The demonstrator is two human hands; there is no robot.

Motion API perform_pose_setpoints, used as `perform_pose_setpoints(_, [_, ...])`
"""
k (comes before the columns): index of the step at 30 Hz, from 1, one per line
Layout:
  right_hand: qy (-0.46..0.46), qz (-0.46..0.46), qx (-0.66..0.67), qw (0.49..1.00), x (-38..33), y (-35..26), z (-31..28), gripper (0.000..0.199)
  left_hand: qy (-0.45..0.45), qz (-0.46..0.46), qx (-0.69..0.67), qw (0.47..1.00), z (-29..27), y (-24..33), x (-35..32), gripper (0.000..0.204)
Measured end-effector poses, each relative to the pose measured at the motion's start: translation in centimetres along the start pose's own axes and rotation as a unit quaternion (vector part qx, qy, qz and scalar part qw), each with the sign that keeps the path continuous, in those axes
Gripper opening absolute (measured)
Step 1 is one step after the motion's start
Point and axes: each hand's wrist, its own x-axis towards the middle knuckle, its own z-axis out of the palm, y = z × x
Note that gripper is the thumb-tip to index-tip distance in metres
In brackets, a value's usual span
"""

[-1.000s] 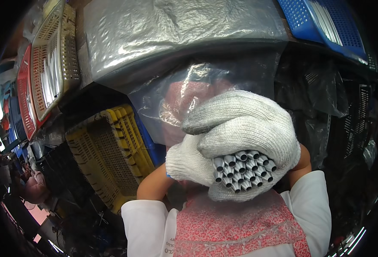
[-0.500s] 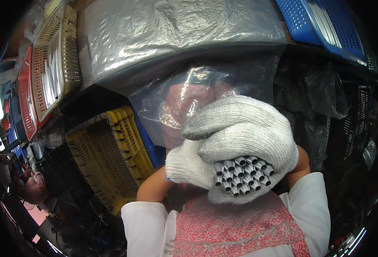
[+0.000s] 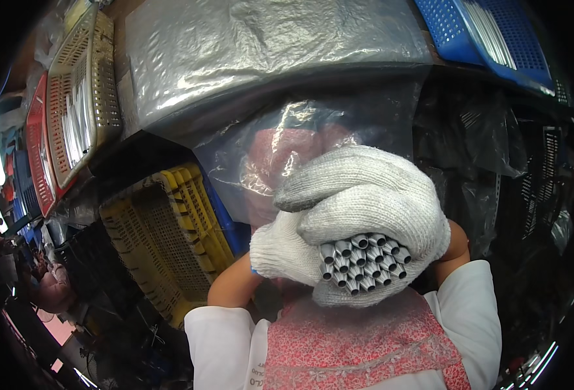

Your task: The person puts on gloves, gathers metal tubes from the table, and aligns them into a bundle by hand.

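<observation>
A tight bundle of thin metal tubes [image 3: 365,263] stands in front of my chest, its open, narrowed ends facing up at me. My right hand [image 3: 381,205], in a white knitted glove, is closed round the bundle, its fingers curling across the far side. From the left, my left hand [image 3: 287,253], gloved the same way, presses against the bundle's near left side. Most of its fingers are hidden behind the tubes and the other glove. Both hands touch each other. The tubes' lower length is out of sight.
Ahead lies a worktop covered in a clear plastic sheet [image 3: 267,49], which hangs over its front edge. Baskets with metal rods stand left, one beige [image 3: 108,97] and one red [image 3: 37,153], and a blue one [image 3: 449,32] far right. Lower left is a yellow crate [image 3: 196,221].
The gloved hands and the tube bundle have shifted very slightly left. The grip looks the same.
</observation>
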Motion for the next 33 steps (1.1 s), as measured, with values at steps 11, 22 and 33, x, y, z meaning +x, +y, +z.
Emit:
perform_pose_setpoints(11, [0.003, 0.007, -0.006, 1.0, -0.2, 0.4, 0.1, 0.059, 0.055, -0.034, -0.176, 0.982, 0.4, -3.1, 0.4, 0.078])
perform_pose_setpoints(22, [-0.024, 0.049, -0.002, 0.998, -1.1, 0.2, -0.2, 0.062, 0.082, -0.093, -0.32, 0.939, 0.8, -4.5, 0.4, 0.064])
perform_pose_setpoints(33, [0.06, 0.332, 0.332, 0.881, -5.5, 1.5, 1.7, 0.049, 0.09, 0.034, -0.02, 0.995, 1.4, -4.5, 0.4, 0.047])
